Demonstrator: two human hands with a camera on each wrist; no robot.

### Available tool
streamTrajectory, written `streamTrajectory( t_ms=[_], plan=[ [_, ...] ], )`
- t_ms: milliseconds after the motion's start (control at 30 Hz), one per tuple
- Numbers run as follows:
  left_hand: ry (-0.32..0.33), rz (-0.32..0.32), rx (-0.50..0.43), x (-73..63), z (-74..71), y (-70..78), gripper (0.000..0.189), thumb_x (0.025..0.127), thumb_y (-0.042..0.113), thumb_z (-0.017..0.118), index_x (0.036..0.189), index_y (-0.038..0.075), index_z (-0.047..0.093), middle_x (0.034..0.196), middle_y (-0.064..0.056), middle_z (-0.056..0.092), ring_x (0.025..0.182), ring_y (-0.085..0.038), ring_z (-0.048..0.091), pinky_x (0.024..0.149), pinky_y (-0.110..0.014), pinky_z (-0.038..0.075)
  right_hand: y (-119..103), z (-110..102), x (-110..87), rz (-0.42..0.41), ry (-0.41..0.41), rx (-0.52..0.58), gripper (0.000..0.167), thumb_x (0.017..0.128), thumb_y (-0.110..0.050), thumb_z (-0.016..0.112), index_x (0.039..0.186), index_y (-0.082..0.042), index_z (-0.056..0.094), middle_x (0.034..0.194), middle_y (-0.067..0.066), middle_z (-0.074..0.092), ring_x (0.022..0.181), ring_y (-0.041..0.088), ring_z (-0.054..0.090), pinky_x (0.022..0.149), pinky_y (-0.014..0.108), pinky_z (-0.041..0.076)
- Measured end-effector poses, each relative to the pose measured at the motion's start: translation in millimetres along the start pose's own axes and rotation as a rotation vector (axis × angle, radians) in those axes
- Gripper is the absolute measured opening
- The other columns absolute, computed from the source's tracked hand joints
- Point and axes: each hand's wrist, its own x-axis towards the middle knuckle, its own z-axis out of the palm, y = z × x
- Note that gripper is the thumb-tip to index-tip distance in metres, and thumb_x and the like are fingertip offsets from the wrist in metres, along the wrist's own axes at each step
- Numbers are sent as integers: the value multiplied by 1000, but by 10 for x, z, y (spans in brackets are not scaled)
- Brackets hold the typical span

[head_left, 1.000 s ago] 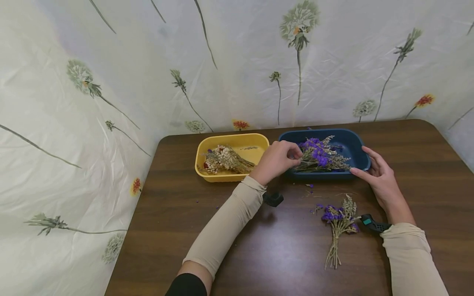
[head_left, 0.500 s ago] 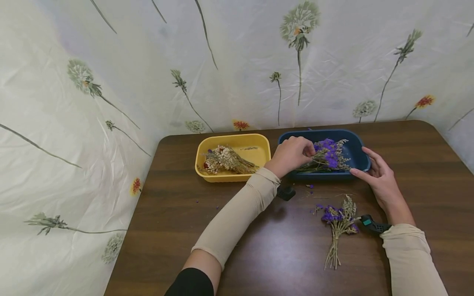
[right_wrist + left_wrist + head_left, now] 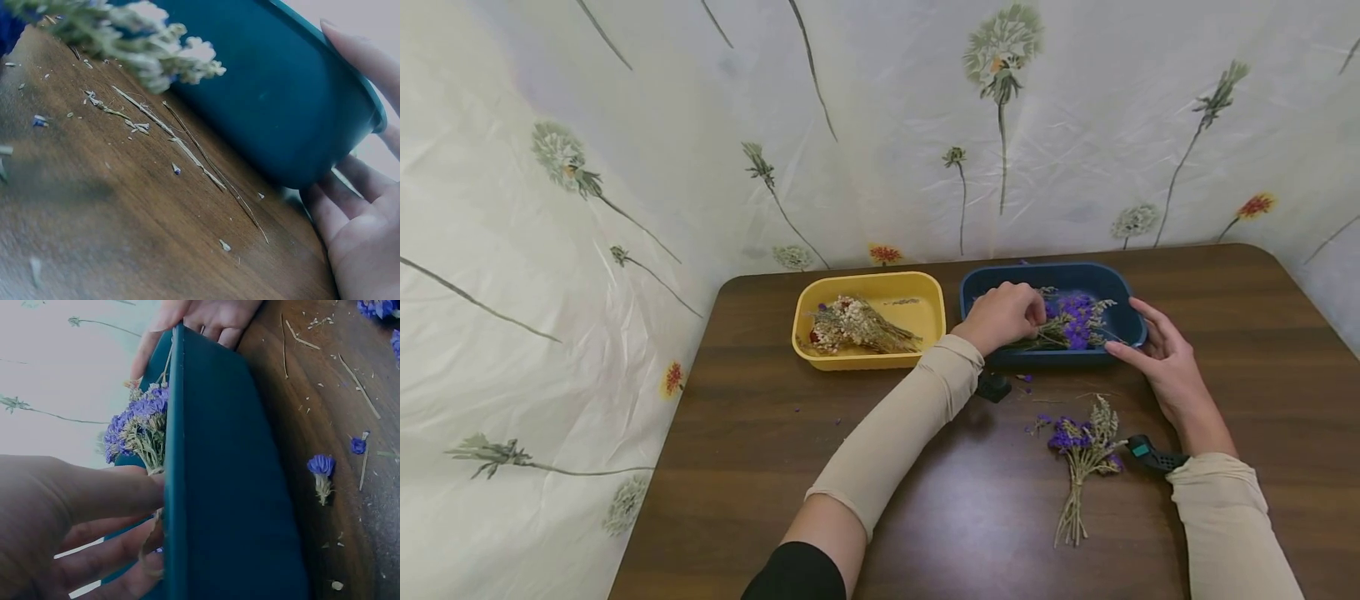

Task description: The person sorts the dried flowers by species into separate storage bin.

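Note:
A bunch of dried purple flowers (image 3: pixel 1077 321) lies inside the blue tray (image 3: pixel 1037 358). My left hand (image 3: pixel 1003 315) reaches in over the near left side and pinches the bunch at its stems. In the left wrist view, a loose end of twine (image 3: pixel 149 547) hangs by the fingers, and the tray wall hides the fingertips. My right hand (image 3: pixel 1172 358) grips the right end of the tray, thumb at the near rim and fingers round the end. A second tied bunch of purple flowers (image 3: pixel 1081 450) lies on the table in front of the tray.
To the left stands a yellow tray (image 3: pixel 868 362) holding a bunch of dried cream and red flowers (image 3: pixel 861 323). Fallen stems (image 3: pixel 169 134) and a small blossom (image 3: pixel 321 472) litter the brown table (image 3: pixel 760 475). A flower-printed sheet (image 3: pixel 880 125) hangs behind the table.
My left hand has moved right and lower into the blue tray, and the purple flowers in it have shifted right. My right hand keeps its hold on the tray's end.

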Motion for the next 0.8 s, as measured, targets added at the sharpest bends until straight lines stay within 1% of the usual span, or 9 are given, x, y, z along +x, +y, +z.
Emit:
streamTrajectory(
  t_ms=[33,100,233,400,500,567,633,700,800],
  plan=[
    [-10,1,-9,5,1,-8,7,96,20,75,102,24,75,98,12,71,85,-4,64,75,-19,52,-2,1,2,4,-1,-6,77,99,0,65,164,-24,32,174,-4,17,161,20,18,92,2,42],
    [-28,8,-34,17,-1,-27,7,96,19,75,101,22,75,97,11,71,85,-4,64,76,-19,53,-3,4,4,7,-1,-12,77,99,-1,65,164,-25,32,174,-5,17,162,21,16,92,3,42],
    [-72,22,-76,45,-10,-50,6,96,16,75,101,20,75,96,9,72,86,-5,65,75,-18,53,-3,12,3,5,2,-10,76,99,-1,65,163,-25,32,174,-4,18,162,20,18,92,3,42],
    [-146,23,-81,54,-29,-41,8,97,15,73,104,18,77,98,8,72,89,-6,66,76,-18,53,-4,20,-7,-1,3,2,76,99,0,66,163,-24,32,174,-3,19,161,18,20,93,2,42],
    [-167,26,-85,48,-34,-37,9,98,15,72,106,17,77,101,7,73,92,-7,67,78,-18,54,-4,23,-11,-4,7,3,76,99,0,66,163,-24,33,174,-2,19,160,17,22,93,2,42],
    [-163,35,-85,45,-32,-41,10,98,16,72,106,16,78,102,7,74,93,-7,67,79,-18,54,-3,23,-11,-6,9,-1,76,98,0,66,163,-24,33,174,-2,20,160,16,23,93,2,42],
    [-142,33,-87,35,-29,-47,10,98,19,72,106,18,78,104,8,74,93,-5,67,80,-17,54,-2,23,-10,-9,11,-4,76,98,0,66,163,-23,33,174,-1,20,160,16,23,93,3,42],
    [-104,39,-85,19,-26,-56,9,99,22,71,105,20,78,104,9,74,91,-4,67,79,-17,54,-2,23,-8,-11,13,-4,76,98,0,66,163,-23,33,174,0,20,160,17,23,93,3,42],
    [-27,48,-77,-12,-15,-70,9,101,26,69,103,23,78,102,11,74,86,-2,65,76,-15,52,-2,22,-5,-12,13,-6,76,98,0,66,163,-23,33,174,-1,19,160,17,23,93,3,42]
  ],
)
